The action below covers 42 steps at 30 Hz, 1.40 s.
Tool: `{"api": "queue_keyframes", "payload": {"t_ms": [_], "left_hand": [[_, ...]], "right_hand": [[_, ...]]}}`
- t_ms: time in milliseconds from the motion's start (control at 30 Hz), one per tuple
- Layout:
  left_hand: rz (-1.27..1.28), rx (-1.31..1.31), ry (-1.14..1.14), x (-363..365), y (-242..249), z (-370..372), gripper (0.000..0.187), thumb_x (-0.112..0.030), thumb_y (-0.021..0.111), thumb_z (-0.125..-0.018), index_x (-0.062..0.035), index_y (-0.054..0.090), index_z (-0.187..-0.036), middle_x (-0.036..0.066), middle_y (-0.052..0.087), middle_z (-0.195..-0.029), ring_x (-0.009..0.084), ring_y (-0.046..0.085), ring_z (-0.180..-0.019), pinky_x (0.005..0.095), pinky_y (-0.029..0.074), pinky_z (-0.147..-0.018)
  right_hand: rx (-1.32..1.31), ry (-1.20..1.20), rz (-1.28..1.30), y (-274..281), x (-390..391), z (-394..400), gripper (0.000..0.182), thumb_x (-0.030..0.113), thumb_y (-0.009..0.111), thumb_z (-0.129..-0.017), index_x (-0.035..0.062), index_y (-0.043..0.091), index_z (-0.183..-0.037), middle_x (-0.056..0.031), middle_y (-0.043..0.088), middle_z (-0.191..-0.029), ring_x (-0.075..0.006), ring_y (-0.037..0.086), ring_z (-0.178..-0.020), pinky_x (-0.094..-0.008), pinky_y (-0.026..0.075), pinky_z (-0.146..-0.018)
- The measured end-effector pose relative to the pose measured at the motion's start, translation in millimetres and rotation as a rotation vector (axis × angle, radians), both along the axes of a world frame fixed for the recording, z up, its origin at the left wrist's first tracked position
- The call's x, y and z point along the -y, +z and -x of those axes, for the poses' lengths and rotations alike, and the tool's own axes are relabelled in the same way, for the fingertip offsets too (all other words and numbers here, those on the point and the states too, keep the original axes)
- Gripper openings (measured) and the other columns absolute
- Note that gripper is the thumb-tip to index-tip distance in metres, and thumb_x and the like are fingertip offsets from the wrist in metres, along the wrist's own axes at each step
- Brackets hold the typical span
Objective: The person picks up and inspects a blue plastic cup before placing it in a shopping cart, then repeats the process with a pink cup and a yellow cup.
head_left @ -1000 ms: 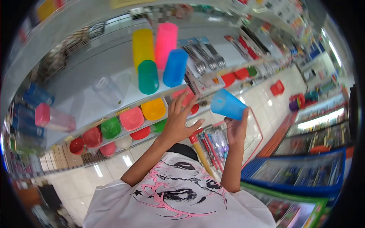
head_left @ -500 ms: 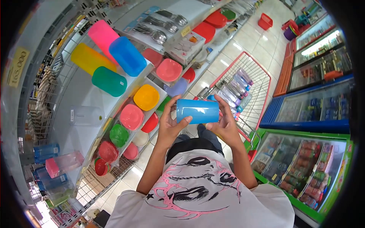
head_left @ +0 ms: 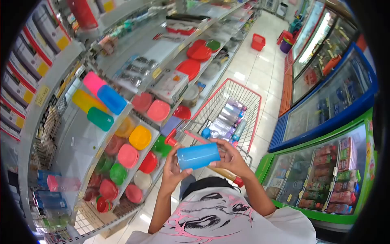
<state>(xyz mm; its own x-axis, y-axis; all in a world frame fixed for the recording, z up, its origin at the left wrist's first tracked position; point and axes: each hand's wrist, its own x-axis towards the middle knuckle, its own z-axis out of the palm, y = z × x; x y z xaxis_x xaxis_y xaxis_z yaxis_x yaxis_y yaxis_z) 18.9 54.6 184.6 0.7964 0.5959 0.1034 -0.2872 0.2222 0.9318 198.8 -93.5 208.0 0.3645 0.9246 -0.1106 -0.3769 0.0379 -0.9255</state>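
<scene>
Between both hands, in front of my shirt, a blue plastic tumbler [head_left: 198, 156] lies sideways. My left hand [head_left: 172, 171] grips one end, its thumb on the near side. The other end is gripped by my right hand [head_left: 233, 159], with the fingers bent around it. On the shelf to the left are a pink tumbler [head_left: 94, 83], a blue one [head_left: 112, 100], a yellow one [head_left: 86, 101] and a green one [head_left: 100, 119]. Just beyond my hands is a shopping cart [head_left: 255, 103] with a red rim, and bottles [head_left: 227, 122] lie in it.
Stacks of coloured bowls [head_left: 139, 137] fill the lower shelves at left. Green [head_left: 266, 166] and blue [head_left: 280, 130] freezers line the right side. A red basket [head_left: 258, 42] stands on the tiled floor [head_left: 266, 65] farther up the aisle.
The view has tilted up, showing more of the aisle and shelves. Both hands sit lower in the picture, and the tumbler has tilted slightly, still held at both ends.
</scene>
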Motion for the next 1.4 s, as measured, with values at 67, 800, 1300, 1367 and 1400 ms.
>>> {"api": "queue_keyframes", "payload": {"t_ms": [67,800,1300,1367,1400], "left_hand": [[0.044,-0.072,-0.016,18,-4,-10,0.084,0.000,0.078,-0.072,-0.0035,0.034,-0.143,0.010,0.045,-0.133,0.0219,0.046,-0.125,0.0384,0.038,-0.105],[-0.046,-0.212,-0.247,90,1,-61,0.078,-0.001,0.073,-0.081,-0.0073,0.031,-0.146,0.010,0.039,-0.137,0.0215,0.051,-0.118,0.0352,0.047,-0.097],[1.114,0.477,-0.161,70,-9,-60,0.059,-0.026,0.072,-0.086,-0.0038,0.044,-0.134,0.017,0.047,-0.134,0.0355,0.046,-0.123,0.0400,0.048,-0.103],[0.944,0.347,-0.156,78,-9,-57,0.061,-0.021,0.073,-0.085,-0.0047,0.044,-0.137,0.016,0.047,-0.134,0.0343,0.045,-0.126,0.0404,0.045,-0.105],[0.514,0.146,-0.105,84,-4,-57,0.068,-0.020,0.074,-0.083,-0.0046,0.041,-0.140,0.015,0.048,-0.134,0.0314,0.046,-0.126,0.0394,0.042,-0.105]], "right_hand": [[0.051,-0.001,0.005,-12,22,-11,0.082,-0.003,0.076,-0.076,0.0048,0.033,-0.145,-0.0108,0.043,-0.137,-0.0219,0.051,-0.122,-0.0356,0.046,-0.098],[0.064,-0.293,0.054,-44,129,-37,0.046,0.018,0.068,-0.091,-0.0015,0.048,-0.127,-0.0102,0.062,-0.104,-0.0173,0.064,-0.088,-0.0282,0.051,-0.071],[-0.061,-0.496,-0.071,-61,152,-28,0.040,0.023,0.058,-0.095,-0.0007,0.051,-0.126,-0.0132,0.064,-0.111,-0.0175,0.064,-0.090,-0.0304,0.052,-0.078],[-0.025,-0.419,-0.112,-59,149,-28,0.046,0.025,0.059,-0.094,-0.0004,0.047,-0.131,-0.0145,0.061,-0.118,-0.0187,0.064,-0.091,-0.0310,0.051,-0.080],[-0.049,-0.373,-0.119,-55,147,-30,0.062,0.019,0.066,-0.089,0.0032,0.038,-0.141,-0.0155,0.057,-0.126,-0.0221,0.062,-0.101,-0.0333,0.051,-0.085]]}}
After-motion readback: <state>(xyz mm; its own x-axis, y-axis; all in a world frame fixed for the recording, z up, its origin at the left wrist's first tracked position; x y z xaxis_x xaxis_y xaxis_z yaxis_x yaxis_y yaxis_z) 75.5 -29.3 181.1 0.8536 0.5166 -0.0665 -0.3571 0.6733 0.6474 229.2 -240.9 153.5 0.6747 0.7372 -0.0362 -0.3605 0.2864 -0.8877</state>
